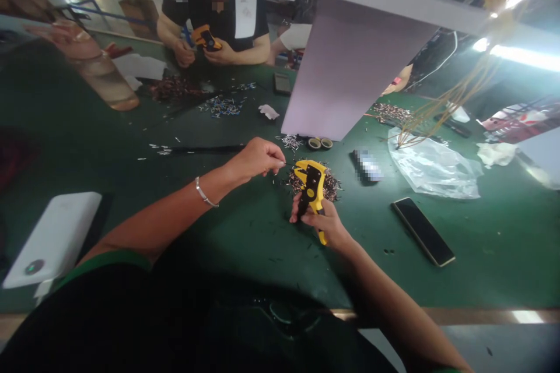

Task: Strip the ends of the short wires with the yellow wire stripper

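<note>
Head view, looking down on a green desk. Right hand grasping a yellow-and-black plastic wire stripper, fingers wrapped round its grip, held upright just over a heap of short dark wire pieces with bright metal ends. Left hand at 9 o'clock from the stripper and near it, silver bangle on the wrist, fingertips pinched together; anything between them too small to tell. From the heap: two small round tape rolls at 12 o'clock, beside a tall pale panel; crumpled clear plastic bag at 3 o'clock, loose yellow wires hanging above it; black smartphone at 4 o'clock; white rectangular power bank at 9 o'clock. Far side, 11 o'clock: a co-worker's hands holding a similar yellow stripper, blue-ended wire pieces scattered nearer
</note>
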`<act>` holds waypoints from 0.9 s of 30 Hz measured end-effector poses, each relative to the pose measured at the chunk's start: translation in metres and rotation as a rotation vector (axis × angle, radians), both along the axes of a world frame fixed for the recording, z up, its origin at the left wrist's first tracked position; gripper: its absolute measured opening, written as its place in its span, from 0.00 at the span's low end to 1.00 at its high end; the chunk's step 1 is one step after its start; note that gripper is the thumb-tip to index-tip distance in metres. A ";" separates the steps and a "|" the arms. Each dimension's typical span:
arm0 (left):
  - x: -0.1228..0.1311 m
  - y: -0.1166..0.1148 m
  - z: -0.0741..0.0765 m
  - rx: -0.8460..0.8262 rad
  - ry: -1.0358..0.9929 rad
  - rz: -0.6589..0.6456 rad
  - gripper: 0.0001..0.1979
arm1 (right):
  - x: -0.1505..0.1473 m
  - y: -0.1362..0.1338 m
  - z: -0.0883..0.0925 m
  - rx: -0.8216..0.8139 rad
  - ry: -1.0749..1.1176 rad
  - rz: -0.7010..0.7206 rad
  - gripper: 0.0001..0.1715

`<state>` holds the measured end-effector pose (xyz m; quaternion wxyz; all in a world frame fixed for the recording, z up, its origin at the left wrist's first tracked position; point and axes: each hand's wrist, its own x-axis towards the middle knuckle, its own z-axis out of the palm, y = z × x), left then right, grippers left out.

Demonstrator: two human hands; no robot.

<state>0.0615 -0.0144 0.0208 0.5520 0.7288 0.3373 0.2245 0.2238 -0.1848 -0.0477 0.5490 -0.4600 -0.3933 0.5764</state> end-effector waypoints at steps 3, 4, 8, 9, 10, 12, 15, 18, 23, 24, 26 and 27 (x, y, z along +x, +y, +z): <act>0.000 -0.001 0.001 -0.009 -0.002 -0.024 0.03 | 0.000 -0.003 0.002 -0.007 -0.002 0.026 0.24; 0.000 -0.002 0.002 -0.011 0.005 -0.029 0.02 | 0.000 -0.003 0.002 -0.006 -0.005 0.032 0.25; 0.001 -0.004 0.002 -0.018 0.037 -0.057 0.03 | 0.001 -0.003 0.001 -0.003 -0.015 0.049 0.25; 0.001 -0.004 0.002 -0.021 0.035 -0.061 0.03 | 0.001 -0.003 0.001 0.001 -0.014 0.055 0.25; 0.001 -0.003 0.002 -0.026 0.027 -0.065 0.03 | 0.001 -0.003 0.001 0.006 -0.013 0.063 0.25; 0.001 -0.002 0.001 -0.043 0.006 -0.078 0.03 | 0.002 -0.003 0.002 0.013 -0.012 0.080 0.25; 0.001 0.000 0.000 -0.073 -0.018 -0.111 0.03 | 0.003 -0.002 0.002 0.018 -0.011 0.104 0.25; 0.000 0.002 -0.001 -0.093 -0.025 -0.147 0.03 | 0.004 -0.002 0.001 0.017 -0.019 0.113 0.24; 0.000 0.003 -0.002 -0.102 -0.026 -0.167 0.03 | 0.005 -0.001 0.001 0.024 -0.031 0.134 0.23; -0.001 0.004 -0.003 -0.102 -0.027 -0.170 0.03 | 0.005 -0.001 0.002 0.028 -0.028 0.138 0.23; -0.001 0.005 -0.003 -0.099 -0.025 -0.180 0.03 | 0.005 -0.001 0.002 0.028 -0.026 0.144 0.22; -0.001 0.006 -0.003 -0.097 -0.021 -0.190 0.04 | 0.005 -0.001 0.002 0.025 -0.026 0.146 0.23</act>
